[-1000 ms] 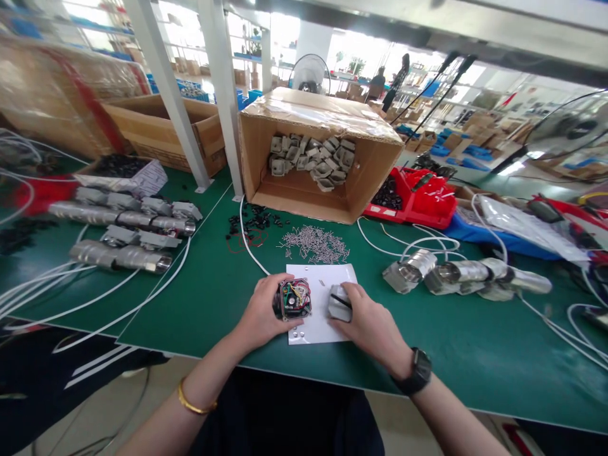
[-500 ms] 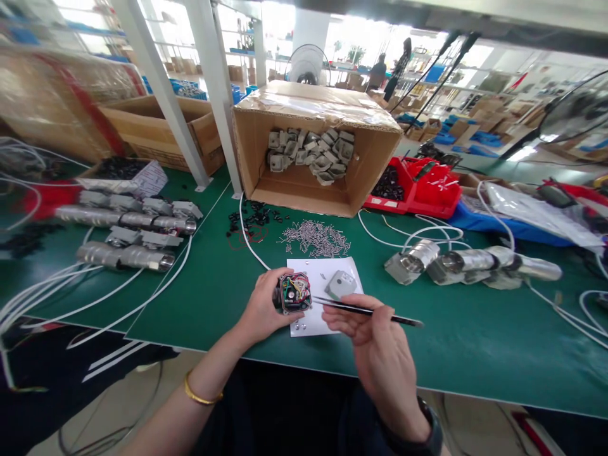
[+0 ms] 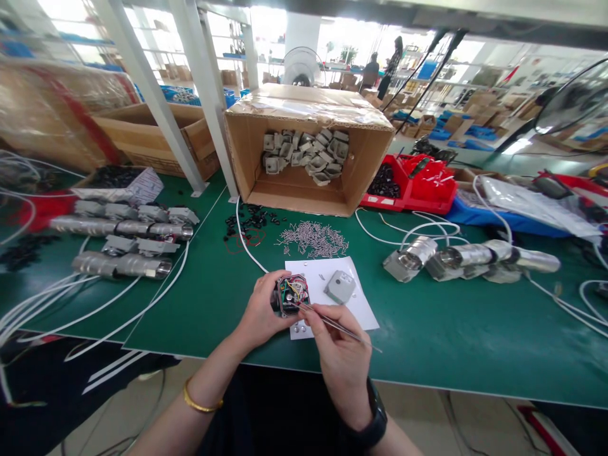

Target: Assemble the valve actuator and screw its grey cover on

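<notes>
My left hand point(image 3: 263, 311) grips a small open housing point(image 3: 291, 294) with coloured wires and a circuit board inside, held just above the green table's near edge. My right hand point(image 3: 338, 347) pinches a thin metal tool point(image 3: 339, 325) like a pen, its tip reaching into the housing. A grey square cover point(image 3: 339, 286) lies loose on a white paper sheet point(image 3: 358, 307) right of the housing. A few small shiny parts point(image 3: 299, 329) rest on the sheet by my thumb.
A pile of small metal pins point(image 3: 314, 239) and black bits point(image 3: 251, 220) lie beyond the sheet. An open cardboard box point(image 3: 304, 190) holds several grey covers. Silver cylinders with white cables lie left point(image 3: 121, 247) and right point(image 3: 470, 258). Red bins point(image 3: 412, 183) stand at right.
My right hand let go of the grey cover, took up the thin tool and brought its tip into the housing. The left hand kept holding the housing.
</notes>
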Available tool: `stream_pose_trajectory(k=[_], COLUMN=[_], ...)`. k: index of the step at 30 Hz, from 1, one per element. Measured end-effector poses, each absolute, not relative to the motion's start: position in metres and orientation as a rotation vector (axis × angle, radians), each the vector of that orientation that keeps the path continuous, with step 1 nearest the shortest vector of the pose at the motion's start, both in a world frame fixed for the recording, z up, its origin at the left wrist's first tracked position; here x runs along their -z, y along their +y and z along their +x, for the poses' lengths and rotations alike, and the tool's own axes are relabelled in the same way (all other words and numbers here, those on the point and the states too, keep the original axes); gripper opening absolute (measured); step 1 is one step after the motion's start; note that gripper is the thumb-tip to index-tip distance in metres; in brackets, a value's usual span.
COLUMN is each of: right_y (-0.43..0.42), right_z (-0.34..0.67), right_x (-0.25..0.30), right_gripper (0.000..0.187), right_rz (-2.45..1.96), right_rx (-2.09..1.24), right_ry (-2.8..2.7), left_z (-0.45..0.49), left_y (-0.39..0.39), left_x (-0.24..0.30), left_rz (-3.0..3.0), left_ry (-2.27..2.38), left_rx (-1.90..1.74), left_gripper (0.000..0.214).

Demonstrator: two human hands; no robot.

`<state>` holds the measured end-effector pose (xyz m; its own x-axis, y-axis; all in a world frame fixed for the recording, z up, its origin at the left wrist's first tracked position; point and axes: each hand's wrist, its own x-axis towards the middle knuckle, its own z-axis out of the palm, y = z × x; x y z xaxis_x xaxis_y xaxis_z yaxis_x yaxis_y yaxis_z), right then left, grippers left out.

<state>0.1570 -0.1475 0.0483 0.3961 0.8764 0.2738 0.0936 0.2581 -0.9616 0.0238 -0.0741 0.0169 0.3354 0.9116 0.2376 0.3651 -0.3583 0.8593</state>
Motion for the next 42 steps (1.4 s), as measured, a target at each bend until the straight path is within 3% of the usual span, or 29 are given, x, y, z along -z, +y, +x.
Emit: stream_pose_trajectory(k=[23, 42], right_y=[-0.146, -0.139], right_z=[0.155, 0.167], right_x=[-0.051, -0.058], right_gripper=[0.008, 0.008], right_rz=[-1.192, -1.162], right_rx=[-0.506, -0.63], right_ry=[-1.196, -1.259], left_z=[0.023, 0.023], left_y=[-0.075, -0.074], left_x=[-0.015, -0.014], left_rz=[1.965, 1.973], left_ry=[1.138, 1.151], left_rx=[-1.038, -1.033], left_gripper=[0.059, 0.065])
